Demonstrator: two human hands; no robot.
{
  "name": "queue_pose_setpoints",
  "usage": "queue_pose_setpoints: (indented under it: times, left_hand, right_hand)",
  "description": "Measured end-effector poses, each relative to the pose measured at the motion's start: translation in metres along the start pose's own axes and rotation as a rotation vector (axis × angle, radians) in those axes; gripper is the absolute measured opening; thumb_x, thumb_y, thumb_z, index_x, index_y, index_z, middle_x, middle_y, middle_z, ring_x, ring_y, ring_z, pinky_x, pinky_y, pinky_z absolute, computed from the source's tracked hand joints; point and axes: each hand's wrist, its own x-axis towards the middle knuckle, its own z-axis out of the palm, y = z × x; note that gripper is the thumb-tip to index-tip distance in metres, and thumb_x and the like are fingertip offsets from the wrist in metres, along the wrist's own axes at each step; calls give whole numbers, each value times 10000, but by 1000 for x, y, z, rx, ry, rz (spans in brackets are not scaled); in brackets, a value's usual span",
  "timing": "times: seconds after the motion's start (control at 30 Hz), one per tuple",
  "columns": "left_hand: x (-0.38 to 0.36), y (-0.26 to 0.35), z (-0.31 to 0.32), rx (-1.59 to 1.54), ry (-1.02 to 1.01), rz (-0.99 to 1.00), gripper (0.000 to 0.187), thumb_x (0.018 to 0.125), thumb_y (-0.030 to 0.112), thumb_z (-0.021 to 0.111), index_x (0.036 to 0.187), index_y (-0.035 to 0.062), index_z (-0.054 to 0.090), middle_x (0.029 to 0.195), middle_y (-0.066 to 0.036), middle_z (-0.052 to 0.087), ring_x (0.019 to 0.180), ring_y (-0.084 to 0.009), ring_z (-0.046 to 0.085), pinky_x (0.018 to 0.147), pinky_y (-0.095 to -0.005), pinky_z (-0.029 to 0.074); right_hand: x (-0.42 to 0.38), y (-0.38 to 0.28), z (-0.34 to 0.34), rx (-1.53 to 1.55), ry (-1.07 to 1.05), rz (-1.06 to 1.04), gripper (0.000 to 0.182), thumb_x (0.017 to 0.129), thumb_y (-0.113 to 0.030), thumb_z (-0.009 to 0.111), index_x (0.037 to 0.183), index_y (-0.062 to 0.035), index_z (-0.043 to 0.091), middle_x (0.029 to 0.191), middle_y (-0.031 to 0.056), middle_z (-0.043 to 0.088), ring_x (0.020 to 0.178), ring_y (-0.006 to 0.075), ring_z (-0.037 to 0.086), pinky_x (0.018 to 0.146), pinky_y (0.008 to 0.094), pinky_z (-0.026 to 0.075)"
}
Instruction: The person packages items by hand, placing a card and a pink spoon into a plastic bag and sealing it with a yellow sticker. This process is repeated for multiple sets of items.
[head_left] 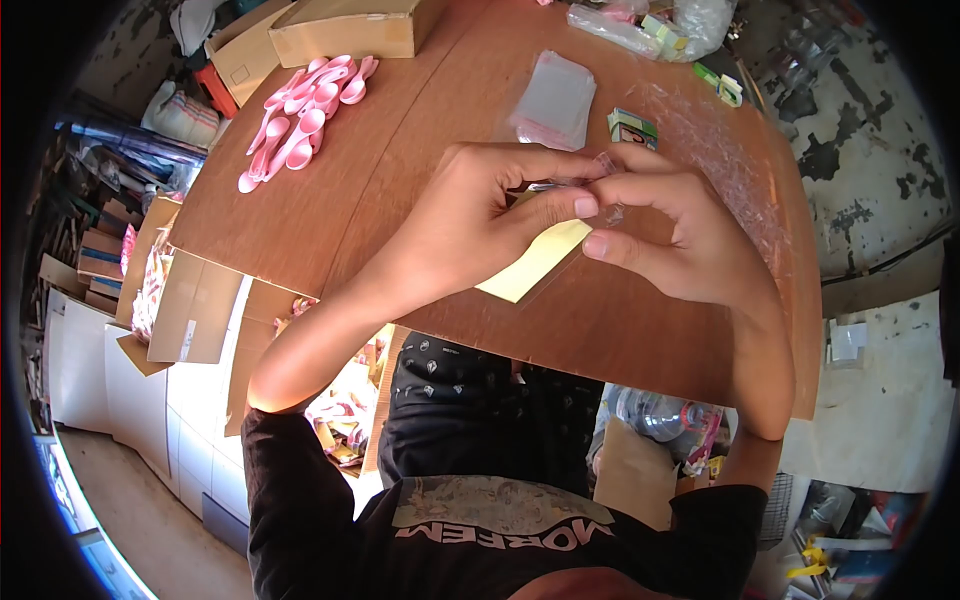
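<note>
A pale yellow card (535, 265) hangs tilted below my hands, with a clear plastic bag (560, 268) showing along its edge. My left hand (470, 215) pinches the upper end of the bag between thumb and fingers. From the other side my right hand (675, 215) grips the crumpled plastic at the top with its fingertips, its thumb a little lower beside the card. The fingers cover most of the upper end. Just beyond my hands, a stack of clear plastic bags (556, 100) and a small green and white box (633, 128) lie on the brown table (400, 150).
Pink plastic spoons (310, 110) are heaped at the table's far left, by a cardboard box (345, 30). Torn clear film (730, 170) is strewn along the right side. Plastic packs (640, 35) lie at the far edge. Open cartons (205, 305) stand below left.
</note>
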Motion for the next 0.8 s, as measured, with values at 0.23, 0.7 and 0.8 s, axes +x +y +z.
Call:
queue_pose_setpoints:
  times: [0.23, 0.7, 0.8]
  left_hand:
    - [4, 6, 4, -97, -11, 2, 267, 880, 41, 646, 1124, -66, 631, 1002, -138, 684, 884, -151, 650, 773, -257, 521]
    - [-57, -13, 3, -1335, 230, -318, 475, 971, 414, 493, 1269, 49, 429, 1221, -110, 543, 1118, -213, 547, 923, -366, 456]
    - [-58, -2, -19, -1349, 389, -410, 461, 973, 459, 437, 1208, 66, 485, 1182, -93, 590, 1037, -206, 598, 878, -406, 490]
  right_hand:
    - [2, -5, 1, 54, -132, 263, 246, 811, -125, 702, 1009, 11, 652, 903, 148, 641, 821, 248, 647, 690, 337, 492]
    - [31, -1, 57, -714, 348, -398, 226, 739, -71, 649, 959, -84, 698, 1039, 69, 616, 840, 245, 619, 690, 369, 523]
    - [46, -7, 90, -777, 285, -398, 271, 716, -100, 642, 982, -78, 688, 1066, 86, 614, 960, 252, 612, 761, 373, 513]
